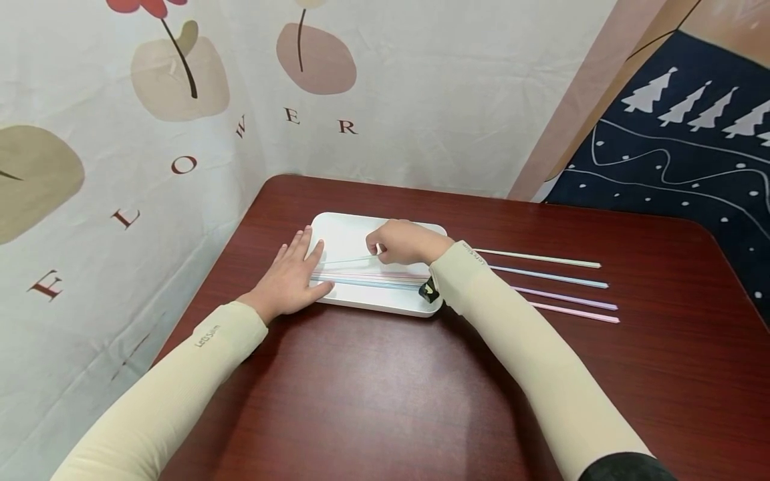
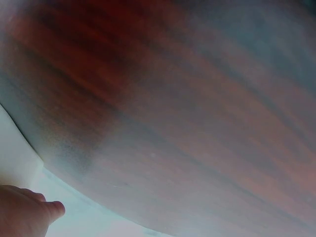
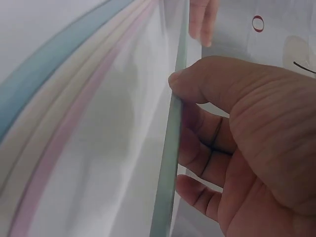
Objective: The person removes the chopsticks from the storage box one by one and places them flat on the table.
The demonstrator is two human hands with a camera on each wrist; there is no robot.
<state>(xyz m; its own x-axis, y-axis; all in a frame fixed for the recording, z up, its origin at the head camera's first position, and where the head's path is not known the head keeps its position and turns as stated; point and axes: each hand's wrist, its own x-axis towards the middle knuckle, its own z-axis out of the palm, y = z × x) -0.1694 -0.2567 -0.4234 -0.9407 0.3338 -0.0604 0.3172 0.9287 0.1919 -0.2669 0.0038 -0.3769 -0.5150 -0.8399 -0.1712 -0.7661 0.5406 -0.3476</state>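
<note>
A white tray (image 1: 339,234) lies on the table with several thin paper strips (image 1: 373,278) lengthwise in it, among them a blue strip (image 3: 49,66) and a pink strip (image 3: 81,118). My right hand (image 1: 409,242), above the tray, pinches a pale green strip (image 3: 168,163) between thumb and fingers, partly raised off the tray floor. Across the tray's left end my left hand (image 1: 291,280) rests with straight, spread fingers, over the strips' left ends. Only part of the left hand (image 2: 24,210) shows in the left wrist view.
Right of the tray, separate rows of strips lie on the reddish-brown table (image 1: 361,387): pale green (image 1: 541,258), blue (image 1: 553,276), purple (image 1: 565,298) and pink (image 1: 577,312). My right forearm crosses over their left parts. A printed curtain (image 1: 421,100) hangs behind the table.
</note>
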